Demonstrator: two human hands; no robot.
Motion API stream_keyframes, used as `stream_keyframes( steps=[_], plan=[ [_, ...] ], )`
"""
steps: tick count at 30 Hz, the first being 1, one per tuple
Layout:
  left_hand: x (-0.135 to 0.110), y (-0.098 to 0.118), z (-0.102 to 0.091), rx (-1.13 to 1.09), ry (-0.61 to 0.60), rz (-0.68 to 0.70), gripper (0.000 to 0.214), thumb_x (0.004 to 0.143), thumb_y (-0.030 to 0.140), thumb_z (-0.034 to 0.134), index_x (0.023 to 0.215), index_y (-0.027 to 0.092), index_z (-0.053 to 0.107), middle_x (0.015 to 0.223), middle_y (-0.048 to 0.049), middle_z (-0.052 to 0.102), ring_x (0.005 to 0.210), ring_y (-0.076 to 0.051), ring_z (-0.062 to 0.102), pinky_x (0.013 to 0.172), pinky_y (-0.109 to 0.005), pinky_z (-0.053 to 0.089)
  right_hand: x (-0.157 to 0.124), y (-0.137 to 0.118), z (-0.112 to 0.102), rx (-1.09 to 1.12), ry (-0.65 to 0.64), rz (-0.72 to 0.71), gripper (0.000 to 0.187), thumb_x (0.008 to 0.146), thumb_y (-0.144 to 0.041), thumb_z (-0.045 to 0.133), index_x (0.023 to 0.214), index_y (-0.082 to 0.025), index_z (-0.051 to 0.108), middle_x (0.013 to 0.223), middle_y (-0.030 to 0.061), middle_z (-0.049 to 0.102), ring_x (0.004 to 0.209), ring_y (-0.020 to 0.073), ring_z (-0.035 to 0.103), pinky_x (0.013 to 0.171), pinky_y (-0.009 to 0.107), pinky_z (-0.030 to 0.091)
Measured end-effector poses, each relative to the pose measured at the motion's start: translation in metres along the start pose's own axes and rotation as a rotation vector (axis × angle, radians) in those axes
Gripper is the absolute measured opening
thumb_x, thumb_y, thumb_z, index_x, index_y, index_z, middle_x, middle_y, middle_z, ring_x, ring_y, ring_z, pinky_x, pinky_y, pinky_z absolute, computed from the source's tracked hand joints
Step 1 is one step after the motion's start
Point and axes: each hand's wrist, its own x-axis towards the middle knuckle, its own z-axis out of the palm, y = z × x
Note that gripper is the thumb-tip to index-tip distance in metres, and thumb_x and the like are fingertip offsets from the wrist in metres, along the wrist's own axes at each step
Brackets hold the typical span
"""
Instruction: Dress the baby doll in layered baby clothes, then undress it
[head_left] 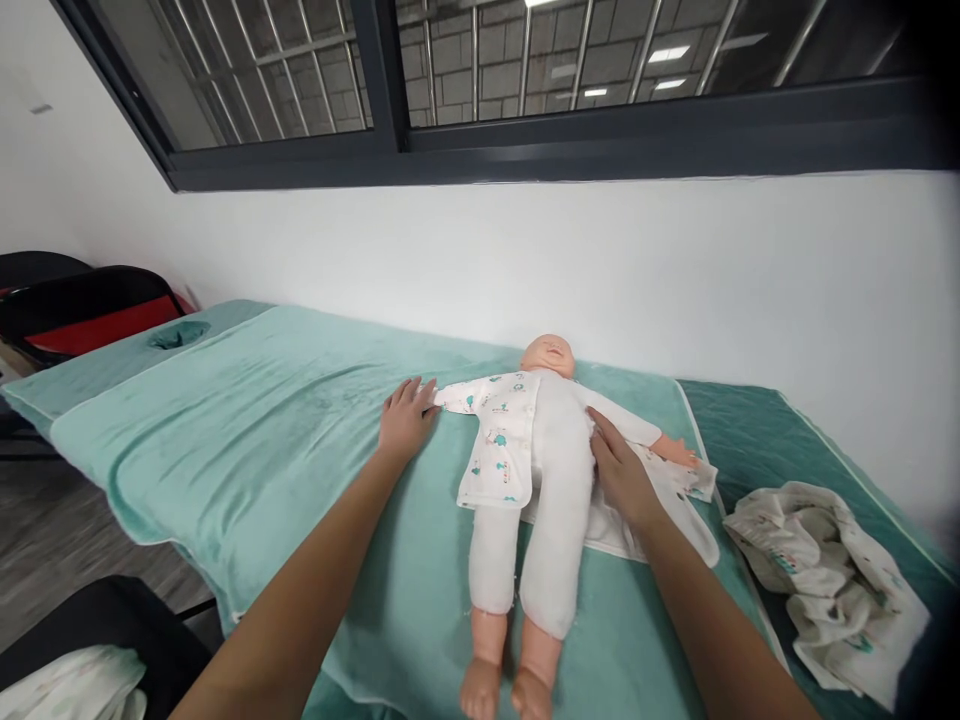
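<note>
Fingers lightly bent, the left hand (405,420) touches the cuff of a doll's sleeve; whether it pinches the cloth I cannot tell. The right hand (621,468) rests its fingertips against the doll's side, its thumb hidden, so I cannot tell whether anything is pinched there.

A long bed (221,322) stands along a smooth white wall (480,255), with an oval hole (178,335) near its far left corner. Over most of it lies a pale green plush blanket (292,450), rippled in soft folds; toward the right end shows a darker green quilted cover (735,425).

On the blanket, right of the middle, the doll (559,440) lies on its back, head by the wall-side edge, feet toward the near edge. Its body is plump white cloth, its hands and feet smooth and plastic-looking. Near the right edge sits a crumpled printed cloth (832,590). Smaller-looking, a thin white jacket (501,450) with green prints covers one arm and part of the chest; its other half spreads flat beneath the other arm.
</note>
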Motion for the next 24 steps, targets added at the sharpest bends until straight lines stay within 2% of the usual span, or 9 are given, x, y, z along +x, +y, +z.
stream_keyframes(
  steps=[2,6,8,11,14,17,20,22,24],
  plan=[
    [0.003,0.002,-0.001,0.014,0.019,0.053,0.044,0.097,0.036,0.042,0.140,0.032,0.052,0.150,-0.0071,0.050,0.141,-0.029,0.038,0.110,-0.047,0.031,0.000,0.000,0.000,-0.004,-0.002,0.004,0.058,0.094,-0.051,0.043,0.147,-0.027,0.048,0.154,0.0017,0.044,0.144,0.0261,0.037,0.122,0.047,0.023],
    [0.004,0.004,-0.001,0.058,0.016,0.039,0.041,0.097,0.029,0.040,0.134,0.028,0.058,0.128,-0.0119,0.063,0.121,-0.031,0.052,0.097,-0.045,0.038,0.001,0.002,0.000,-0.003,-0.015,0.012,0.059,0.095,-0.050,0.042,0.148,-0.027,0.046,0.155,0.0013,0.043,0.145,0.0246,0.036,0.123,0.045,0.022],
    [0.001,0.004,-0.003,0.083,0.012,0.053,0.039,0.096,0.022,0.040,0.129,0.026,0.060,0.118,-0.0123,0.064,0.113,-0.030,0.055,0.092,-0.043,0.040,0.001,0.002,0.001,-0.003,-0.018,0.011,0.059,0.095,-0.052,0.041,0.148,-0.027,0.046,0.155,0.0017,0.043,0.145,0.0250,0.037,0.122,0.044,0.024],
    [-0.005,0.006,-0.008,0.111,-0.006,0.072,0.035,0.090,0.012,0.042,0.113,0.023,0.065,0.115,-0.0113,0.063,0.109,-0.028,0.055,0.089,-0.039,0.040,0.001,-0.001,-0.002,-0.058,-0.006,-0.017,0.058,0.095,-0.051,0.041,0.147,-0.026,0.048,0.152,0.0033,0.047,0.140,0.0262,0.043,0.118,0.044,0.031],
    [-0.013,0.007,-0.013,0.107,-0.014,0.067,0.027,0.085,0.008,0.044,0.093,0.022,0.066,0.113,-0.0103,0.062,0.106,-0.027,0.055,0.088,-0.038,0.042,0.003,-0.004,-0.016,-0.212,0.043,-0.078,0.048,0.094,-0.050,0.042,0.131,-0.027,0.063,0.133,0.0054,0.065,0.124,0.0284,0.058,0.109,0.046,0.040],
    [-0.020,0.013,-0.017,0.030,0.032,0.034,0.025,0.083,0.006,0.045,0.086,0.022,0.064,0.114,-0.0094,0.063,0.106,-0.026,0.054,0.091,-0.039,0.043,0.008,0.000,-0.043,-0.285,0.225,-0.055,0.040,0.092,-0.050,0.045,0.108,-0.026,0.072,0.104,0.0066,0.075,0.103,0.0283,0.067,0.096,0.044,0.047],
    [-0.023,0.036,-0.021,-0.153,0.109,0.052,0.030,0.082,0.004,0.042,0.091,0.022,0.064,0.119,-0.0080,0.062,0.114,-0.024,0.054,0.098,-0.037,0.044,0.016,0.014,-0.069,-0.263,0.435,0.025,0.037,0.088,-0.045,0.049,0.107,-0.022,0.070,0.100,0.0089,0.074,0.096,0.0272,0.067,0.089,0.041,0.049],
    [-0.020,0.063,-0.025,-0.307,0.131,0.120,0.030,0.086,0.008,0.041,0.099,0.022,0.065,0.126,-0.0070,0.062,0.121,-0.021,0.053,0.104,-0.035,0.043,0.023,0.027,-0.081,-0.278,0.450,0.078,0.041,0.084,-0.042,0.052,0.113,-0.018,0.067,0.110,0.0125,0.071,0.100,0.0283,0.065,0.090,0.041,0.048],
    [-0.012,0.097,-0.032,-0.431,0.082,0.212,0.029,0.093,0.018,0.042,0.111,0.023,0.064,0.136,-0.0062,0.058,0.127,-0.021,0.051,0.110,-0.036,0.040,0.028,0.039,-0.086,-0.303,0.392,0.136,0.049,0.081,-0.043,0.054,0.118,-0.013,0.065,0.118,0.0173,0.068,0.107,0.0317,0.062,0.094,0.045,0.046]
  ],
)
